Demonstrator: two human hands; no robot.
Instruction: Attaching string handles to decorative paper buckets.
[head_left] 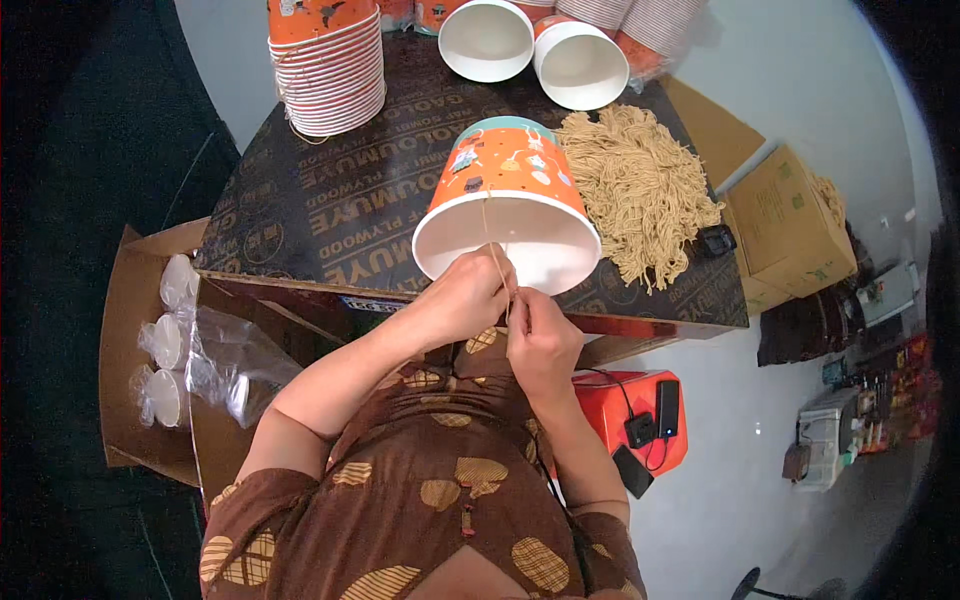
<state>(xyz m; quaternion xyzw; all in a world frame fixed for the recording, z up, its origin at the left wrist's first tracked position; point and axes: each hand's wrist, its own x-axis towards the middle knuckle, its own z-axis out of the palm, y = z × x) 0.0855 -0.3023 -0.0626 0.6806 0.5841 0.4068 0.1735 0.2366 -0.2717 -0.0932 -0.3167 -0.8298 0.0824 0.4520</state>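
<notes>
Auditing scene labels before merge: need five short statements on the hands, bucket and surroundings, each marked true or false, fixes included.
1. The left hand and right hand both pinch the thin string. True.
2. The orange bucket has its mouth turned away from the person. False: it faces the person.
3. The heap of tan strands lies left of the bucket. False: right.
4. A stack of nested cups stands on the table. True.
5. The left-hand cardboard box is empty. False: it holds white round items.

One fisheye view, worn on the head, facing down.
It peers over the wearer's torso (pixel 430 490) to the worktop (pixel 400 140) close by, edges bowing toward the rim.
</notes>
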